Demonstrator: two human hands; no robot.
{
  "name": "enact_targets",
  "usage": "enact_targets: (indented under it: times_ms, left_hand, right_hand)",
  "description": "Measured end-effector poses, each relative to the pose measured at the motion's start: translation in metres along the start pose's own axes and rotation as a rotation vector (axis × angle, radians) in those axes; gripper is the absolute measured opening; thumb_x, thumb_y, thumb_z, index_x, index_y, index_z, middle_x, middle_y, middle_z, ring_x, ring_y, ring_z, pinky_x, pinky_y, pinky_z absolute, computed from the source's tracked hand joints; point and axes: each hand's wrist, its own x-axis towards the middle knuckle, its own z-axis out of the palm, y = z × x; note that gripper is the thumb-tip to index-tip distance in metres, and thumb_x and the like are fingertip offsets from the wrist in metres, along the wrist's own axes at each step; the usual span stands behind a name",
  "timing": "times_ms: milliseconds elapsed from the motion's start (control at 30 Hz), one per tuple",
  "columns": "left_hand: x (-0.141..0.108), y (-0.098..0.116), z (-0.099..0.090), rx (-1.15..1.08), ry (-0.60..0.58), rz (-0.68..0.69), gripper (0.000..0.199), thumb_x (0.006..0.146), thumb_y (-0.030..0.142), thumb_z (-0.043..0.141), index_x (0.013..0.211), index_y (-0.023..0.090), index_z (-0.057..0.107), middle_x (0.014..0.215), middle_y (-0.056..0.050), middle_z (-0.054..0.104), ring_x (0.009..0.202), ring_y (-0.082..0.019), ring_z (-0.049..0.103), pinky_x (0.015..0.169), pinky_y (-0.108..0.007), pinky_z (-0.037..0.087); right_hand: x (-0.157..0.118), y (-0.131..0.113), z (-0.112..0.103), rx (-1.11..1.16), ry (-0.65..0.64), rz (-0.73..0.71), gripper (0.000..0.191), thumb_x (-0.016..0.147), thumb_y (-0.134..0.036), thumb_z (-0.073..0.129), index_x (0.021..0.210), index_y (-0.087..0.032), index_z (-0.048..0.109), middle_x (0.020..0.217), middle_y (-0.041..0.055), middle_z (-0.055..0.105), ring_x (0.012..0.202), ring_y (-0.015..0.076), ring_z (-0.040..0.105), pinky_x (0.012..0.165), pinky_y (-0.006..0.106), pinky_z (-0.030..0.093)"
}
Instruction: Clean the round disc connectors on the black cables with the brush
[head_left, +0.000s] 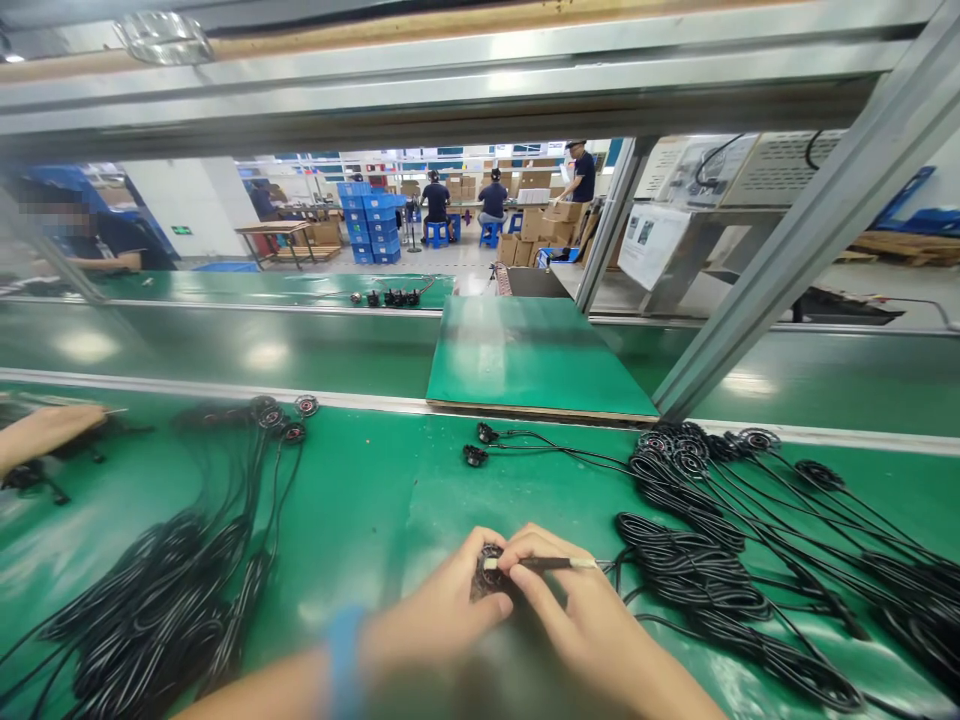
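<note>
Between the thumb and fingers of my left hand (442,610) is a small round black part (489,580) with a ringed face, partly covered by the fingers. My right hand (574,610) pinches a slim black tool with pale ends (551,564). The tool's pale, flat left end lies over the face of the round part; whether it touches cannot be made out. Just right of my hands rests a coiled black cable (682,570). Two small black connector-like pieces (475,456) on thin leads lie beyond my hands.
More round black parts (690,458) with cables are heaped on the right, and a cable pile (165,600) lies on the left. A raised green board (532,360) stands ahead. A metal post (795,220) slants at right. Another person's hand (56,435) is at far left.
</note>
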Motion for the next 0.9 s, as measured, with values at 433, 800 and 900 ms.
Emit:
enact_targets:
  times_ms: [433, 800, 900]
  left_hand:
    - [0.002, -0.004, 0.003, 0.012, 0.067, 0.023, 0.036, 0.086, 0.037, 0.061, 0.111, 0.018, 0.044, 0.097, -0.002, 0.05, 0.09, -0.018, 0.046, 0.083, -0.032, 0.037]
    - [-0.006, 0.004, 0.012, 0.414, 0.194, 0.095, 0.012, 0.082, 0.023, 0.059, 0.093, 0.019, 0.056, 0.095, -0.005, 0.057, 0.093, -0.022, 0.052, 0.087, -0.036, 0.04]
    - [-0.004, 0.0, 0.01, 0.486, 0.279, 0.217, 0.02, 0.091, 0.033, 0.049, 0.078, 0.019, 0.055, 0.086, -0.006, 0.059, 0.089, -0.023, 0.054, 0.086, -0.038, 0.042]
  right_hand:
    - [0.002, 0.002, 0.004, 0.066, 0.171, 0.126, 0.03, 0.102, -0.043, 0.043, 0.094, -0.021, 0.062, 0.088, 0.002, 0.063, 0.079, 0.0173, 0.062, 0.07, 0.027, 0.048]
    - [0.012, 0.048, 0.001, -0.413, 0.229, 0.271, 0.038, 0.099, -0.041, 0.047, 0.067, -0.023, 0.057, 0.055, -0.0017, 0.06, 0.053, 0.0174, 0.058, 0.055, 0.026, 0.037]
    - [0.013, 0.045, 0.01, -0.506, 0.173, 0.274, 0.018, 0.097, -0.031, 0.054, 0.085, -0.025, 0.067, 0.059, -0.0047, 0.065, 0.057, 0.0168, 0.064, 0.056, 0.023, 0.038]
